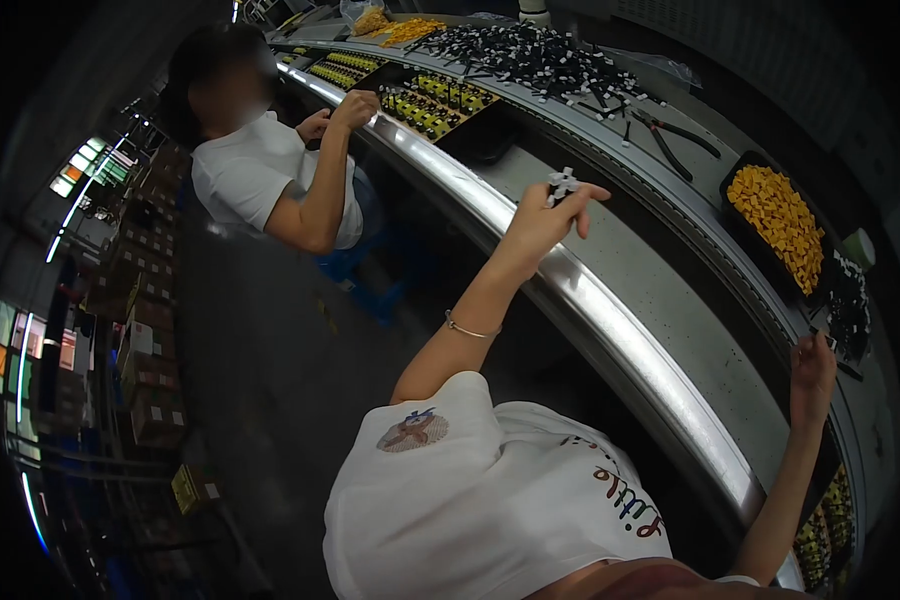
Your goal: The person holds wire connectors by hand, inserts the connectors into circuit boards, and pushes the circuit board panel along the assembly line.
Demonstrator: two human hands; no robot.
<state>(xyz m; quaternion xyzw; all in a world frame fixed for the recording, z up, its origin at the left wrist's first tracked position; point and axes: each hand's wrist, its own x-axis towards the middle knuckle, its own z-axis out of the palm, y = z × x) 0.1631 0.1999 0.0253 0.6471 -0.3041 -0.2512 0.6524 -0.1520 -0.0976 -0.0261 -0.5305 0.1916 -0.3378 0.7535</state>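
Note:
My left hand is raised over the metal front rail, its fingers curled around a cluster of small black-and-white parts, with some fingertips sticking out. At the right, my right hand has its fingertips pinched together at the edge of a dark tray of black-and-white parts. A tiny dark piece shows at those fingertips. Just above that tray sits a black tray full of orange-yellow pieces.
A large pile of black-and-white parts and black-handled pliers lie along the bench's far side. Trays of yellow-and-black assemblies stand at upper left, beside a seated co-worker. More assemblies are at lower right.

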